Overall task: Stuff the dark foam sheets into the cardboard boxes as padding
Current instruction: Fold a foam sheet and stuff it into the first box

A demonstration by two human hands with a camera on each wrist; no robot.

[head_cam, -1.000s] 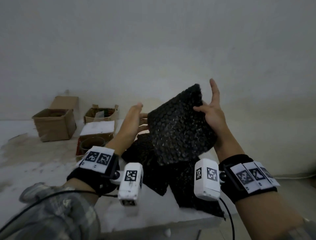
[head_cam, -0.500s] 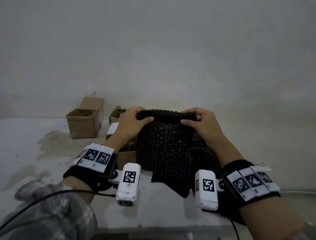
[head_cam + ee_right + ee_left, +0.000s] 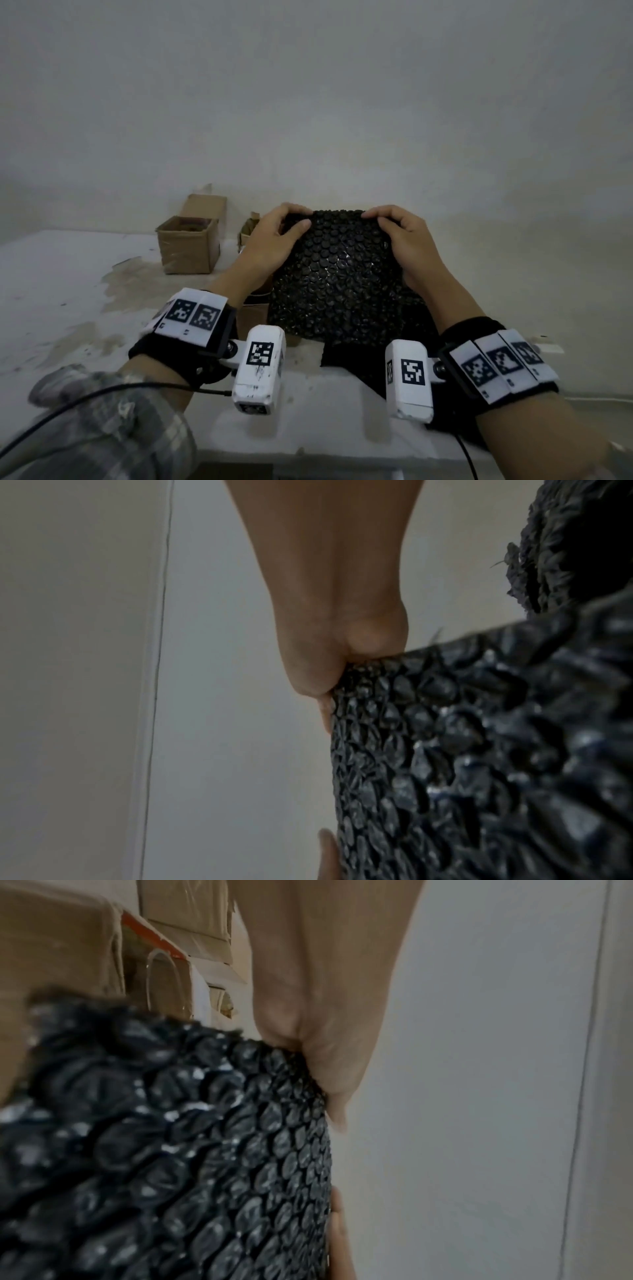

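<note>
Hands: both grasp one dark foam sheet (image 3: 337, 274) at its top corners, the left hand (image 3: 274, 240) on the left corner, the right hand (image 3: 407, 245) on the right, fingers curled over the far edge and thumbs on the near face.
Sheet: it hangs upright between the hands over the middle of the worktop (image 3: 68, 301), its bubbled face toward the person; more dark sheets (image 3: 346, 353) lie on the worktop under and right of it.
Boxes: an open cardboard box (image 3: 187, 246) stands far left, well apart from the sheet; a second box (image 3: 247, 230) shows only as a sliver behind the left hand; a third box (image 3: 255, 317) sits just below the left wrist, mostly hidden.
Step, as I judge it: folding or bunching the sheet small enough for a box.
Doing it well: bring the two corners together evenly, keep the grasp near the edge so the sheet folds instead of slipping, then press it into the nearest box mouth and push down at the middle.
Head view only: the boxes' places, the spare sheets, both hands at once.
Left wrist view only: the left thumb (image 3: 329, 1069) pressed into the sheet's edge, and box flaps (image 3: 192, 926) close behind the sheet.
Right wrist view only: the right thumb (image 3: 318, 674) pinching the opposite edge, with a ragged end of another sheet (image 3: 578, 542) beyond.
</note>
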